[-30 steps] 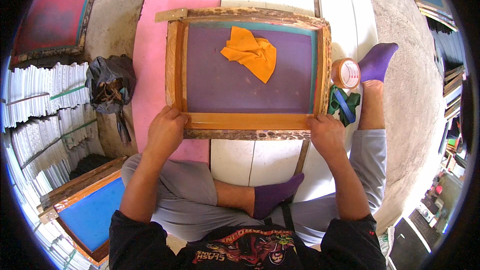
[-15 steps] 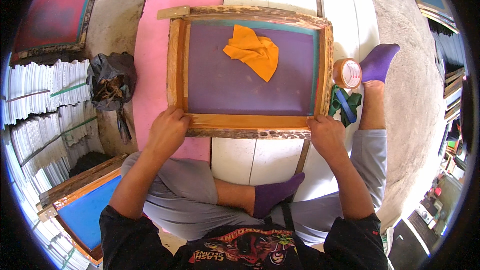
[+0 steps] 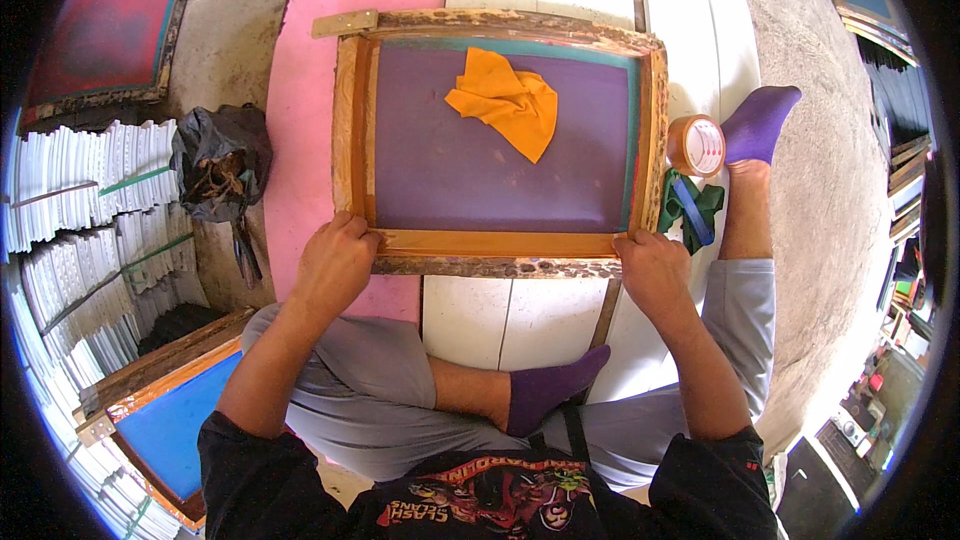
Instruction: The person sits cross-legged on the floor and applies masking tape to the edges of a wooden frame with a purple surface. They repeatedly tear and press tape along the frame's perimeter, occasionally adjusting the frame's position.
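Observation:
A wooden-framed printing screen (image 3: 480,265) with purple mesh lies in front of me. Along its near side runs a smooth strip of brown tape (image 3: 500,243). My left hand (image 3: 335,252) is closed at the strip's left end, fingers pressed together on the frame's near left corner. At the other end my right hand (image 3: 652,262) is closed in the same way, thumb and fingers at the near right corner. A crumpled orange cloth (image 3: 505,105) rests on the mesh. Beside the frame's right side are a roll of brown tape (image 3: 695,146) and a dark green cloth with a blue band (image 3: 690,210).
Pink and white boards (image 3: 310,70) lie under the screen. To the left are a black plastic bag (image 3: 222,165), stacked white bundles (image 3: 95,175), a red screen (image 3: 105,35) and a blue screen (image 3: 180,425). My purple-socked foot (image 3: 758,127) is right of the tape roll.
Hardly anything differs. Both hands stay at the near corners, and the screen, cloth and tape roll keep their places.

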